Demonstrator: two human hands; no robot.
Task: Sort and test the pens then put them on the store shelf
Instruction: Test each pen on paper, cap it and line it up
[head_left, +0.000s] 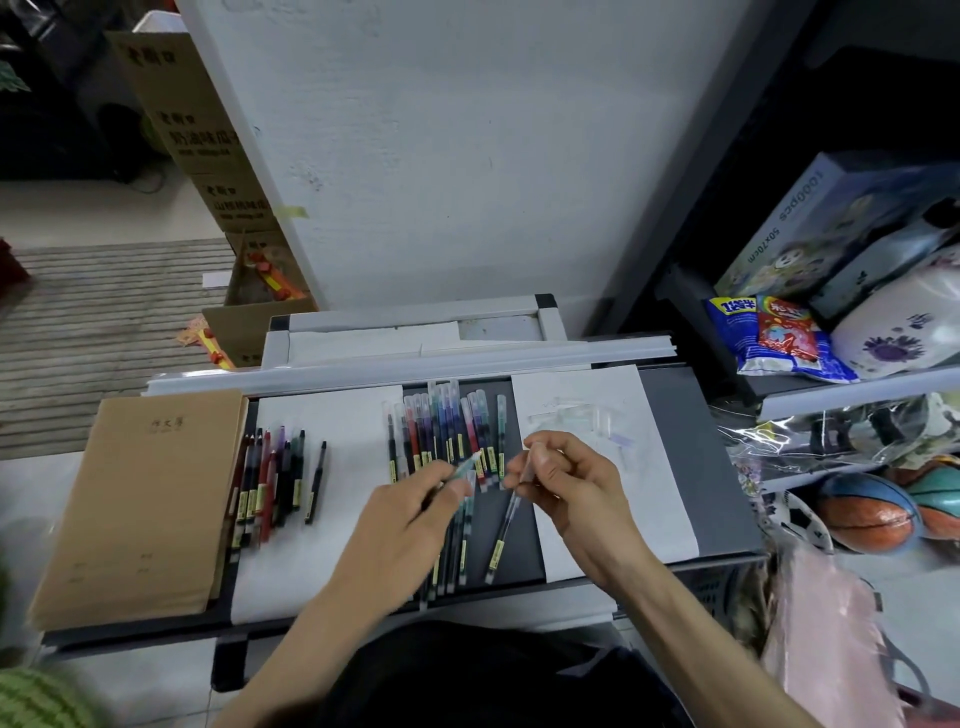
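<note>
My left hand (410, 512) grips a teal pen (466, 461) with its tip pointing up and right. My right hand (563, 480) pinches a clear pen cap (529, 465) just right of that tip. A row of capped coloured pens (449, 426) lies on the dark tray (727, 493) behind my hands. More pens (460, 540) lie under my left hand. One dark pen (501, 540) lies slanted below my right hand. A group of uncapped pens (270, 483) rests at the left on white paper (332, 415). Several clear caps (576, 418) lie on the right sheet (654, 467).
A brown paper notebook (140, 499) lies at the tray's left end. Store shelves (831, 395) at the right hold snack bags (779, 332), a puzzle box (831, 218) and balls (867, 512). Cardboard boxes (218, 156) stand behind at the left, beside a white wall panel (441, 130).
</note>
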